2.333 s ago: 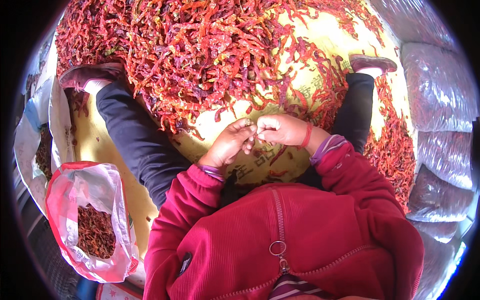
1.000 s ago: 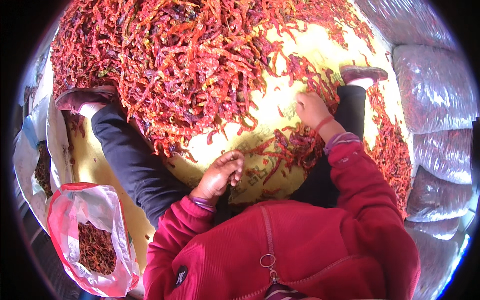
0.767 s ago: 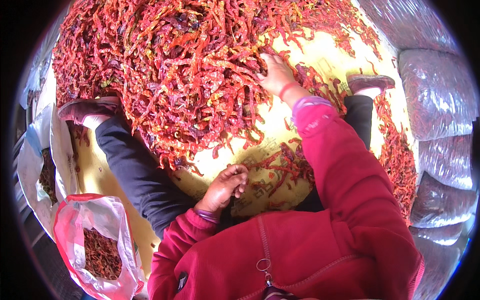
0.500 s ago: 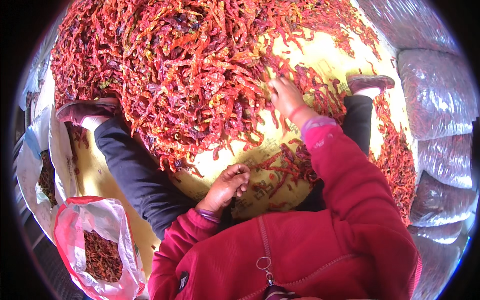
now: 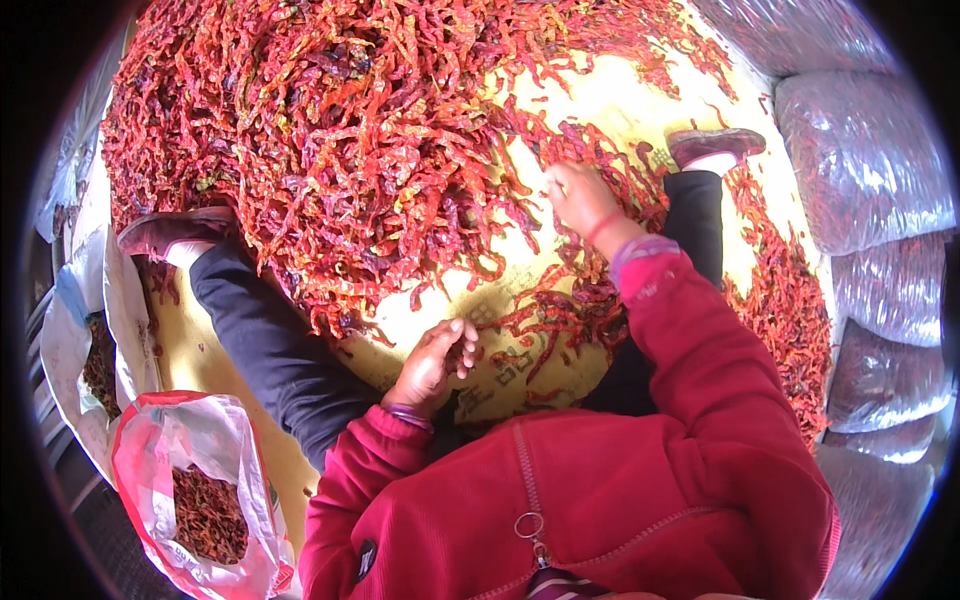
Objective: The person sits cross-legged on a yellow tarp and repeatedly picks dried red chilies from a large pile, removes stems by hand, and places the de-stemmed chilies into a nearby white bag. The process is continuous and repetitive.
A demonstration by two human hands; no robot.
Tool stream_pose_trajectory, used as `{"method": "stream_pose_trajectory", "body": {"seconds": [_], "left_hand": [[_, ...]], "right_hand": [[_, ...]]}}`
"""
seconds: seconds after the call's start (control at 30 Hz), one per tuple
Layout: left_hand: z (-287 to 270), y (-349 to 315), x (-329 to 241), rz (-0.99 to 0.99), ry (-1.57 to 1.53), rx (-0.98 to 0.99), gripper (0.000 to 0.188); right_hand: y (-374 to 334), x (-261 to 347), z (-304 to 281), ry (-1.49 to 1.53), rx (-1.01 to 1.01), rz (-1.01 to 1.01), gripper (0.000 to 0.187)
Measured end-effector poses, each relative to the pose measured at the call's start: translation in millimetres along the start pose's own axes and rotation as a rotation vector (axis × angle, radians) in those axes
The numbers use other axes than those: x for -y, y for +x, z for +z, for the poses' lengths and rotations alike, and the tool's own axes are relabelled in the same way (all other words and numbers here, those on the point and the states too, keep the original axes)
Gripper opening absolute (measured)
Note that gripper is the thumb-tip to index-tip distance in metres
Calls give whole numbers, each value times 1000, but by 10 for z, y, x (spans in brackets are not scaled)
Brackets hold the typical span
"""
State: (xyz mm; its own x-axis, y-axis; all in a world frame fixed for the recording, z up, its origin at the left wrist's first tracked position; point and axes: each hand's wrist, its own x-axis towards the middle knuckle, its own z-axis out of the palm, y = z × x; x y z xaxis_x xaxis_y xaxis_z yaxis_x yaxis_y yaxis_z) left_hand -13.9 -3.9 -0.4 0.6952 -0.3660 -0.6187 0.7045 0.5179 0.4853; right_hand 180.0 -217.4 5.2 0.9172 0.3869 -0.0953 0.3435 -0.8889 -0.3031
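Observation:
A big heap of wrinkled dried red chillies (image 5: 350, 150) spreads over a yellow patterned sheet (image 5: 490, 295) between my outstretched legs. My right hand (image 5: 582, 200) is above the sheet at the heap's right edge, its fingers closed; whatever they hold, if anything, is hidden. Nearer to me, my left hand (image 5: 437, 362) hovers in front of my body with the fingers curled in and the thumb raised. I cannot make out anything inside it. Just right of it lies a smaller scatter of chillies (image 5: 565, 315), close to my right thigh.
An open white sack with a red rim (image 5: 185, 400) stands at lower left, holding darker chilli pieces. Another white sack (image 5: 65, 365) is behind it. Filled clear plastic bags (image 5: 865, 160) line the right side. More chillies (image 5: 785, 330) lie outside my right leg (image 5: 695, 225).
My right hand has drawn slightly back from the heap's edge. My left hand has shifted a little left, its fingers turned more upward. The view has moved slightly.

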Motion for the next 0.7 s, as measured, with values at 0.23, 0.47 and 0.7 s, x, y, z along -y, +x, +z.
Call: {"method": "stream_pose_trajectory", "body": {"seconds": [0.23, 0.47, 0.7], "left_hand": [[-45, 70, 37, 47, 60, 34, 22], [-30, 79, 28, 45, 63, 54, 18], [23, 106, 35, 43, 75, 17, 15]], "right_hand": [[486, -116, 314, -206, -39, 214, 24], [360, -343, 270, -184, 17, 181, 19], [-379, -50, 34, 503, 111, 162, 4]]}}
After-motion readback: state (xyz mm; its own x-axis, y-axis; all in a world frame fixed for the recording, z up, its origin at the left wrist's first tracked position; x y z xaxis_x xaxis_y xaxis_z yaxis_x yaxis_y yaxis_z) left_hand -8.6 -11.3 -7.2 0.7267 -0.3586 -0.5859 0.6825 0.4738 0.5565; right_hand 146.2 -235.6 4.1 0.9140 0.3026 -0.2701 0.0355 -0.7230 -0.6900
